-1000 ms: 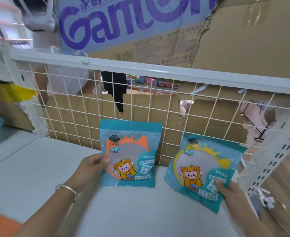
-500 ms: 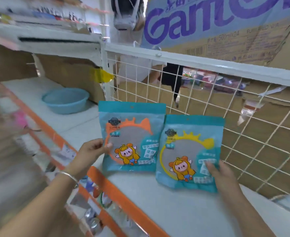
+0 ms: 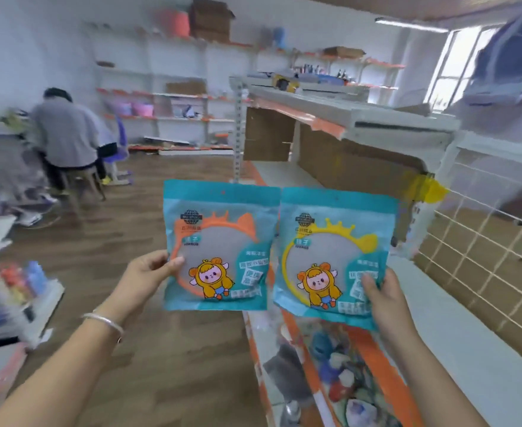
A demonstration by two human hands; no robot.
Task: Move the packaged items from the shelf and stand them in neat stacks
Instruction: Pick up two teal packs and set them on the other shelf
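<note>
Two teal packets hang upright in the air, side by side, in front of me. My left hand (image 3: pixel 150 271) pinches the left edge of the packet with the orange ring (image 3: pixel 222 241). The packet with the yellow ring (image 3: pixel 335 251) is pinched at its lower right corner by my right hand (image 3: pixel 381 295). Their inner edges nearly touch. Both are off the white shelf (image 3: pixel 456 334), which lies to the right and below them.
The shelf has an orange front edge (image 3: pixel 373 349) and a wire grid back (image 3: pixel 481 257). A lower shelf holds several mixed goods (image 3: pixel 336 374). A person in grey (image 3: pixel 65 134) sits at far left on the wooden floor (image 3: pixel 148 211). More shelving lines the back wall.
Both hands have lifted the packets off the shelf and brought them together. My view has swung left, away from the wire grid and toward the room.
</note>
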